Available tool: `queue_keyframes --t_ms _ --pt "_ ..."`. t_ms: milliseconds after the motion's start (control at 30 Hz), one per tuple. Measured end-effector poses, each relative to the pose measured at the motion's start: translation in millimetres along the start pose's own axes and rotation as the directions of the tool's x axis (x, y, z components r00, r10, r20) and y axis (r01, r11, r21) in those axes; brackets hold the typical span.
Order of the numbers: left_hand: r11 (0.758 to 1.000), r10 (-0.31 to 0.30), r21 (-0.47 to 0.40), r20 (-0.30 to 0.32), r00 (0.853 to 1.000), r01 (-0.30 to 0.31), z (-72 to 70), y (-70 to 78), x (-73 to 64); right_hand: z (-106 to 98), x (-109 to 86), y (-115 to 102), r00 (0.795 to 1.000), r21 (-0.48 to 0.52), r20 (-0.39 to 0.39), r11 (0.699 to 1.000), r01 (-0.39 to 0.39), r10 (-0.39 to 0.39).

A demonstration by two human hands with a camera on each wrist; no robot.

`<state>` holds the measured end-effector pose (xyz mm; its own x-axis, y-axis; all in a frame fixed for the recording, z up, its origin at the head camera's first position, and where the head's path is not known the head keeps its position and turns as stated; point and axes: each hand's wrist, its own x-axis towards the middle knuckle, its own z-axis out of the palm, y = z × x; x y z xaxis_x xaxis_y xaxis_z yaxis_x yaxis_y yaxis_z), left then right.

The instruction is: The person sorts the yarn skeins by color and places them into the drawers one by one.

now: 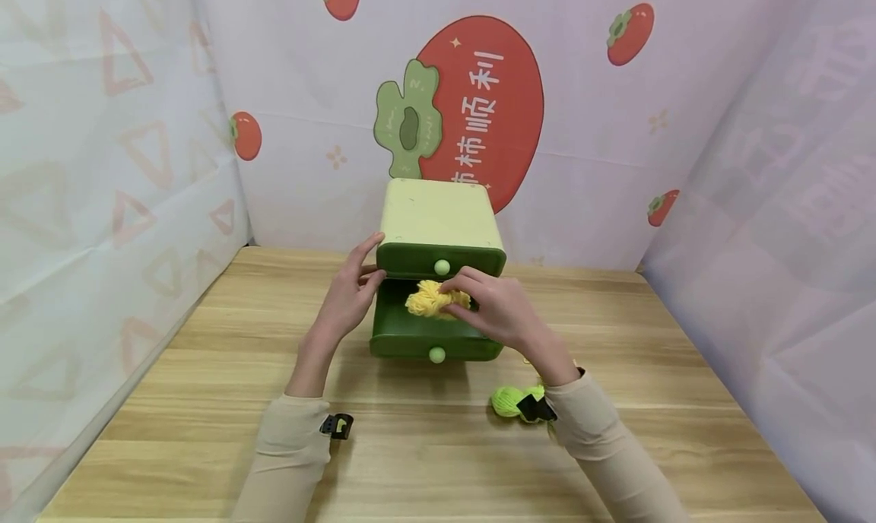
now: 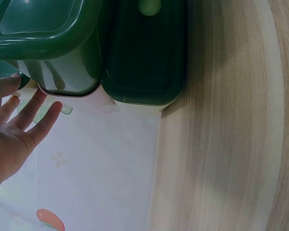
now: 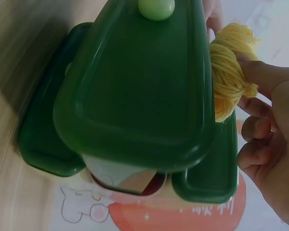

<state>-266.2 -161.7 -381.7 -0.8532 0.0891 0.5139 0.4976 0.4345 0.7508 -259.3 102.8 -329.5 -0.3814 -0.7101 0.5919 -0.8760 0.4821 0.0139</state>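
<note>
A skein of yellow yarn (image 1: 428,300) hangs over the pulled-out green drawer (image 1: 411,346), pinched by my right hand (image 1: 498,307) between thumb and fingers. The right wrist view shows the yarn (image 3: 226,79) at the drawer front's upper edge. The drawer belongs to a small cabinet (image 1: 441,213) with a cream top and green fronts; the drawers above and below it are closed. My left hand (image 1: 347,295) rests against the cabinet's left side, fingers extended. In the left wrist view its fingers (image 2: 43,122) are spread beside the drawer. The drawer's inside is only partly visible.
A ball of lime-green yarn (image 1: 507,401) lies on the wooden table (image 1: 411,462) by my right wrist, partly covered by the black wrist strap (image 1: 536,409). Behind the cabinet hangs a pale backdrop (image 1: 301,188) printed with persimmons.
</note>
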Motion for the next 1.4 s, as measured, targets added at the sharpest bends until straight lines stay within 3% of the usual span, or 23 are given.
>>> queue_keyframes --t_ms 400,800,1133,1400 --pt "1.0 -0.002 0.008 0.005 1.0 0.002 0.7 0.7 0.4 14.2 14.6 -12.1 0.998 -0.032 0.057 0.999 0.007 -0.005" --pt "1.0 -0.022 0.017 0.011 1.0 0.022 1.2 1.1 -1.1 27.5 18.8 -21.8 0.987 -0.023 0.151 0.998 -0.055 0.058" --pt "1.0 -0.005 -0.012 0.012 1.0 0.005 0.9 0.9 -0.6 31.9 20.2 -28.6 0.971 -0.034 0.208 0.993 -0.115 0.119" --pt "1.0 -0.012 -0.001 0.008 1.0 0.012 1.2 0.7 -1.0 27.8 13.8 -25.9 0.978 -0.025 0.168 0.992 -0.125 0.127"
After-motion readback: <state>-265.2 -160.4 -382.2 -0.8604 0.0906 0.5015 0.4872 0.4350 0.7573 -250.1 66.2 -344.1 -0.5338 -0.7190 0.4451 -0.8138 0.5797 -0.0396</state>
